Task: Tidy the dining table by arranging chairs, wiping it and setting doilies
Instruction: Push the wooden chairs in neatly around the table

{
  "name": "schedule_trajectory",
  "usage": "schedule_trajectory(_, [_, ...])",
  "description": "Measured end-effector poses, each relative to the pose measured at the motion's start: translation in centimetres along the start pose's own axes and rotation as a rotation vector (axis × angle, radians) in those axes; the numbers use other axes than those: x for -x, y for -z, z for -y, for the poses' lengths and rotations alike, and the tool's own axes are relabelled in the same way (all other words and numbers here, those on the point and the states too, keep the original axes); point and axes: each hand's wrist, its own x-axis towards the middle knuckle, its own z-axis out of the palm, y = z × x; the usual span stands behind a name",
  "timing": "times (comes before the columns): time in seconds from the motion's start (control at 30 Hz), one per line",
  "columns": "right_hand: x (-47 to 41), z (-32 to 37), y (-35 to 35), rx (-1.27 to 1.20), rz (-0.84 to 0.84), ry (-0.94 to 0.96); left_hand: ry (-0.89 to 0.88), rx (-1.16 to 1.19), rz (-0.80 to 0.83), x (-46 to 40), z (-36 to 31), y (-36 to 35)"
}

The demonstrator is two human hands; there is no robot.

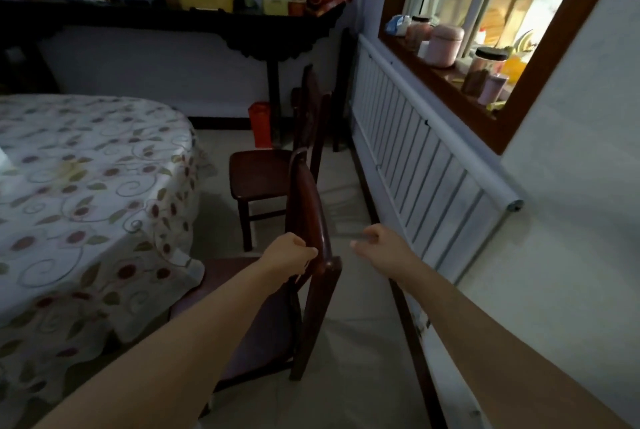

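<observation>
A dark wooden chair (308,206) stands close in front of me, its seat turned toward the dining table (86,186). A floral cloth covers the table at the left. My left hand (289,255) grips the near end of the chair's top rail. My right hand (372,241) hovers just right of the rail, fingers loosely curled, holding nothing and not touching the chair. A second dark chair (266,172) stands farther back, beyond the table's right edge.
A white slatted radiator cover (426,158) runs along the right wall under a window sill with jars. A dark console shelf (173,18) with boxes lines the back wall. A red bag (260,128) sits on the floor beneath it.
</observation>
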Motion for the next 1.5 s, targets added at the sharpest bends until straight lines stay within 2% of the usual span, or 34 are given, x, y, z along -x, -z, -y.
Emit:
schedule_trajectory(0.2, [-8.3, 0.8, 1.3, 0.082, 0.11, 0.08, 0.056, -0.004, -0.063, -8.9, -1.9, -1.1])
schedule_trajectory(0.3, [-11.7, 1.4, 1.0, 0.181, 0.227, 0.175, 0.084, -0.014, -0.081, -11.8, -2.6, -1.3])
schedule_trajectory(0.6, [-21.3, 3.6, -0.1, 0.505, 0.538, 0.582, 0.239, -0.032, -0.084, -14.9, -3.1, -1.1])
schedule_trajectory(0.7, [-24.5, 3.6, -0.1, 0.672, 0.531, 0.728, 0.294, -0.11, -0.17, -15.1, -3.5, -2.4])
schedule_trajectory(0.8, [-26.0, 3.5, -0.6, 0.871, 0.394, 1.019, 0.358, -0.192, -0.263, -15.3, -4.0, -4.4])
schedule_trajectory(0.93, [-27.5, 3.2, -2.2, 0.911, 0.263, 1.357, 0.454, -0.309, -0.38, -15.0, -5.1, -5.5])
schedule_trajectory(1.03, [-28.2, 3.5, -3.7, 0.93, 0.368, 1.408, 0.494, -0.397, -0.409, -15.0, -5.8, -5.2])
schedule_trajectory(1.17, [-29.4, 4.6, -4.8, 0.98, 0.487, 1.411, 0.508, -0.45, -0.343, -15.0, -5.7, -4.2])
schedule_trajectory(1.3, [-28.2, 7.8, -6.5, 0.986, 0.519, 1.503, 0.542, -0.456, -0.266, -13.2, -4.7, 0.0])
schedule_trajectory(1.43, [-26.9, 11.9, -9.9, 0.968, 0.519, 1.595, 0.587, -0.43, -0.329, -11.2, -3.2, 4.9])
schedule_trajectory(1.5, [-26.6, 13.9, -11.4, 0.971, 0.523, 1.628, 0.612, -0.439, -0.43, -10.7, -2.8, 6.4])
